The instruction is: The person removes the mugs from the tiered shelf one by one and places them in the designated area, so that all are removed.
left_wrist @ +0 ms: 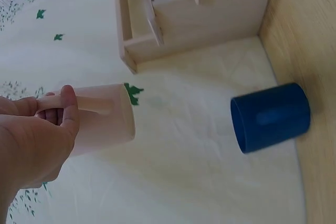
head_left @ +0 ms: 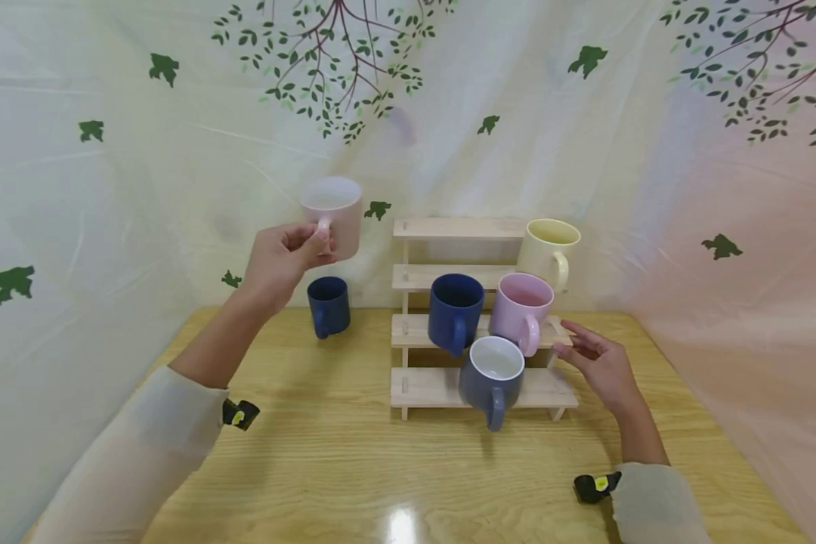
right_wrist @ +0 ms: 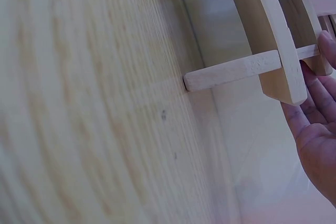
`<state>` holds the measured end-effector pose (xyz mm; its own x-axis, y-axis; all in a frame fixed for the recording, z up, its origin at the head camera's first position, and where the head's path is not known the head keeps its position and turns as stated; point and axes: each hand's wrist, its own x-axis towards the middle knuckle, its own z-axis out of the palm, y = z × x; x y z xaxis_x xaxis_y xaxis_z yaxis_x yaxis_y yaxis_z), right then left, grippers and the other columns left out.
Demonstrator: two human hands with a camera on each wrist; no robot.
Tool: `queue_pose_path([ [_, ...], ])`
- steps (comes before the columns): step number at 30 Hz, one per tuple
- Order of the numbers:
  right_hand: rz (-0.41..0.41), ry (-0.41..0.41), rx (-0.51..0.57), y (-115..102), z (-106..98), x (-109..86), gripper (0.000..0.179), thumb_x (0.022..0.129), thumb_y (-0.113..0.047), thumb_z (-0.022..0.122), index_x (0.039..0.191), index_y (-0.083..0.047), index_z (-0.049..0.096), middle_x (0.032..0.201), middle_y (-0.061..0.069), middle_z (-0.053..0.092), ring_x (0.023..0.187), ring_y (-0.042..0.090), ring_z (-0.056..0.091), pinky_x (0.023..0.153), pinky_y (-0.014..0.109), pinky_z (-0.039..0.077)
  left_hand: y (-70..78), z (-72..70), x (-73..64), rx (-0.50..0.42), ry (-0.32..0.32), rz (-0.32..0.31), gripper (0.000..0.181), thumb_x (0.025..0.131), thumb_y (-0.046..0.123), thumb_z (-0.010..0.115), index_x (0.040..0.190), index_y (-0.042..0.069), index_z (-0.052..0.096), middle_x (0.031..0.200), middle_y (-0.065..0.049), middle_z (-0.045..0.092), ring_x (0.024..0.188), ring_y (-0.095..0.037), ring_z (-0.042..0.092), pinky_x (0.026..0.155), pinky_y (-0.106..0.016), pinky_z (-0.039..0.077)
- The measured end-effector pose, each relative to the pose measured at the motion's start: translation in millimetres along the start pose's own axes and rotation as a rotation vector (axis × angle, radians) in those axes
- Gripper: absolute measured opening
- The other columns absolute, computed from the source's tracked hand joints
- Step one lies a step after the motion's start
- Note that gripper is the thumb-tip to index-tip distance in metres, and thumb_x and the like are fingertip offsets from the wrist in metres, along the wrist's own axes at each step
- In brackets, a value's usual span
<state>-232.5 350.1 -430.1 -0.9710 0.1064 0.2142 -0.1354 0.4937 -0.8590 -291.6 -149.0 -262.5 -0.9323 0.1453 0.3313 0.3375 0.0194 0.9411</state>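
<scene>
My left hand (head_left: 282, 261) pinches a pale pink mug (head_left: 345, 227) by its handle and holds it up, left of a stepped wooden rack (head_left: 421, 385). In the left wrist view the thumb presses on the handle. Below that mug, a dark blue mug (head_left: 333, 306) stands on the table. My right hand (head_left: 605, 370) grips the right end of the rack's second step from the bottom, thumb at its front edge and fingers behind. Closest to it on that step is a pink mug (head_left: 517, 306), beside another dark blue mug (head_left: 452, 306).
A grey mug (head_left: 486, 381) with a white inside stands on the lowest step. Higher up at the right is a yellow mug (head_left: 540, 249). The rack stands on a wooden table (head_left: 326, 453) before a leaf-printed cloth (head_left: 462, 166).
</scene>
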Motion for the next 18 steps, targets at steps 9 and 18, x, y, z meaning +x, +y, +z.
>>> queue_pose_path([
  [9, 0.018, 0.011, -0.006, -2.8, -0.5, -2.7, 0.061, 0.095, -0.041, 0.074, 0.147, -0.013, 0.057, 0.127, 0.004, 0.068, 0.101, 0.001, 0.061, 0.08, 0.012, 0.052, -18.0, -38.6, -9.9, 0.022, 0.035, -0.005, 0.042, 0.101, 0.014, 0.065, 0.122, -0.022, 0.057, 0.097, -0.005, 0.069, 0.096, -0.017, 0.069, 0.087, -0.027, 0.059],
  [18, 0.007, 0.013, -0.007, -3.8, 0.4, -2.6, 0.061, 0.095, -0.04, 0.073, 0.147, -0.012, 0.057, 0.131, 0.016, 0.065, 0.1, 0.0, 0.061, 0.08, 0.012, 0.052, -38.4, -78.2, -28.5, 0.143, 0.044, -0.064, 0.048, 0.103, 0.021, 0.063, 0.127, -0.021, 0.056, 0.098, 0.0, 0.069, 0.097, -0.01, 0.069, 0.086, -0.024, 0.058],
])
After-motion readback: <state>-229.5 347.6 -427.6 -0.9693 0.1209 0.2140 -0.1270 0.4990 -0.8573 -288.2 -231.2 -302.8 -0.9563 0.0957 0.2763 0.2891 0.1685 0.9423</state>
